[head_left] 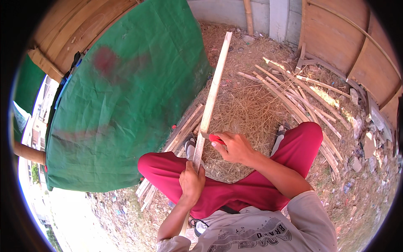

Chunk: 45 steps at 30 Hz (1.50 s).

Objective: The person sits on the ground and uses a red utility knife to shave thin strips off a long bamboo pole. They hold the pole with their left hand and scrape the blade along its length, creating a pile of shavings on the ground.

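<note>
A long, pale bamboo strip (216, 80) runs from my lap away toward the far wall. My left hand (192, 184) is closed around its near part, above my left thigh. In my right hand (235, 148) is a red-handled knife (216, 138), gripped with the fingers wrapped round the handle. Its short blade lies across the strip, a little beyond my left hand. Most of the handle is hidden in my fingers. Thin curled shavings (241, 111) lie in a heap on the ground between my feet.
More strips (310, 98) lie in a loose pile at the right, and others (184, 128) by my left leg. A green tarp (126, 96) hangs close on the left. Wooden panels (336, 38) and a grey wall (226, 11) stand behind. Rubble (369, 145) is at the far right.
</note>
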Motion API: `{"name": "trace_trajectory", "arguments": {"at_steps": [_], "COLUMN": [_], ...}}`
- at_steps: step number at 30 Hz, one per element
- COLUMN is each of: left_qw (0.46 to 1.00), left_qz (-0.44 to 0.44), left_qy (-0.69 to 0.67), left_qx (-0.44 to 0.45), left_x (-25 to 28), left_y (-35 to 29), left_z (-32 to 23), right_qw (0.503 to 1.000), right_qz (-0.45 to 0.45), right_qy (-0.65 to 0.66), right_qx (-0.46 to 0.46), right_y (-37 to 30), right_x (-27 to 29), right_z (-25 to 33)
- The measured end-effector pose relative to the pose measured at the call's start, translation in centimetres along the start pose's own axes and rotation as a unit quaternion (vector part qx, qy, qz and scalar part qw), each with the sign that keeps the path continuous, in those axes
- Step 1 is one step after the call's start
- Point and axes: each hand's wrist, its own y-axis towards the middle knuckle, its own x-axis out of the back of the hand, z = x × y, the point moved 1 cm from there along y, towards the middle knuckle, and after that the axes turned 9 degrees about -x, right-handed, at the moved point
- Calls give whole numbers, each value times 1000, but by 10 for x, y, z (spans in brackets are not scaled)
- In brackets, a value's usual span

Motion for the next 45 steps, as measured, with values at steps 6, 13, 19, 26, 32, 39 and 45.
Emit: {"name": "trace_trajectory", "arguments": {"at_steps": [6, 13, 19, 26, 32, 39, 45], "left_qw": [1000, 938, 867, 749, 916, 956, 965], "left_qz": [0, 159, 248, 328, 218, 192, 193], "left_qy": [-10, -304, -421, -541, -329, -214, -169], "left_qx": [11, 51, 100, 196, 72, 66, 51], "left_x": [3, 2, -1, 12, -17, -6, -12], "left_y": [4, 14, 18, 24, 15, 18, 18], "left_z": [-1, 7, 11, 0, 23, 10, 18], "right_qw": [999, 998, 996, 990, 988, 986, 985], "right_qz": [19, 50, 60, 86, 103, 98, 83], "right_qy": [-23, -45, -61, -96, -112, -124, -139], "right_qx": [21, -6, -33, -55, -31, -58, -66], "right_y": [-3, -1, 2, 3, 1, 6, 11], "right_x": [-9, -11, -8, -2, -4, -9, -20], "right_z": [-3, -2, 1, 5, 9, 8, -6]}}
